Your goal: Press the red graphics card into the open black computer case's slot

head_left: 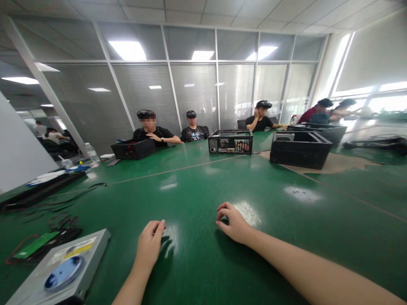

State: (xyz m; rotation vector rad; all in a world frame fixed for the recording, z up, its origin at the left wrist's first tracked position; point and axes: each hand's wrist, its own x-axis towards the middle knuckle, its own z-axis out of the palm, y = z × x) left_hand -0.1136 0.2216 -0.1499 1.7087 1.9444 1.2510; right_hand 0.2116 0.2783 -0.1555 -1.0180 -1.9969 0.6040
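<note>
My left hand [150, 242] is over the green table [187, 186], fingers curled together and thumb alongside them, with no object showing in it. To its right, my right hand [233, 223] curves its fingers toward the thumb, leaving a gap between them that holds nothing. The hands are apart from each other. Nearest to my left hand is a silver metal drive [92, 254] at the lower left, with a round blue-and-white item [64, 273] on top. Beyond it lies a green circuit board [36, 245] among dark cables.
Open black computer cases stand farther back: one at left [133, 149], one in the middle [230, 142], one at right [299, 150] on cardboard. A bottle [92, 154] and a long black bar [44, 190] are at left. Several people sit along the far side.
</note>
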